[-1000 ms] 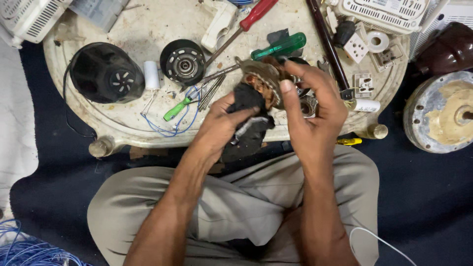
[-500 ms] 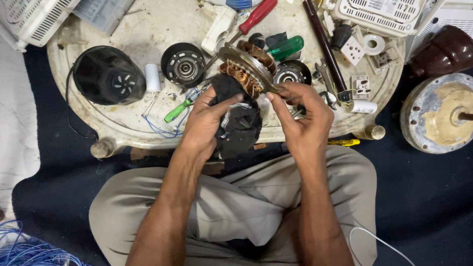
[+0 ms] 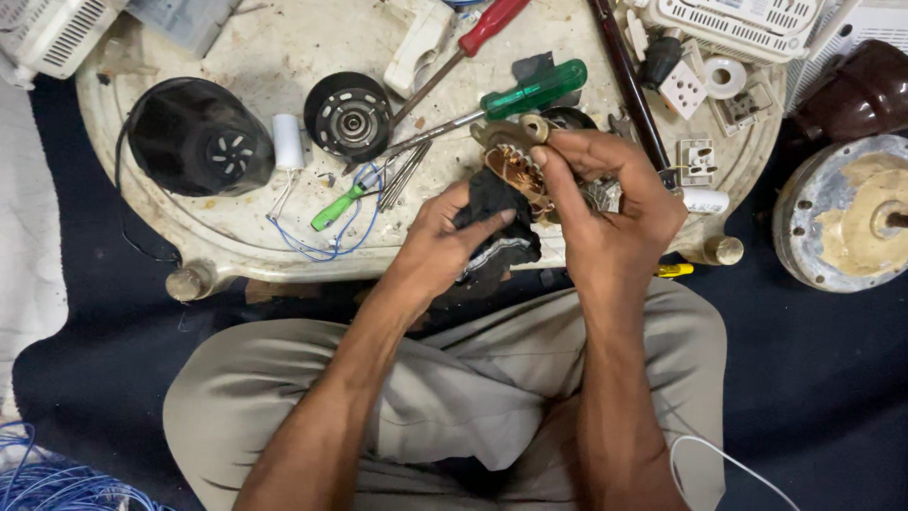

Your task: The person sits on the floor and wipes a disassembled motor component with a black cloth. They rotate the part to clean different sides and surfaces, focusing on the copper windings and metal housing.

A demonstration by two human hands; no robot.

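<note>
Above the near edge of the round worktop (image 3: 236, 237), the right hand (image 3: 605, 203) has its fingers curled around a motor coil (image 3: 511, 166) of copper windings. Just beside it, the left hand (image 3: 440, 241) presses a black cloth (image 3: 492, 222) against the coil, fingers closed on the cloth. A green screwdriver (image 3: 530, 92) lies just behind.

Motor stator (image 3: 515, 168): round metal frame, copper windings showing inside, tilted on edge above the near rim of the table, gripped in the right hand (image 3: 605, 203). Black cloth (image 3: 492, 227): crumpled, dark with a pale stripe at its lower fold, pressed against the stator's left face by the left hand (image 3: 445, 241).
</note>
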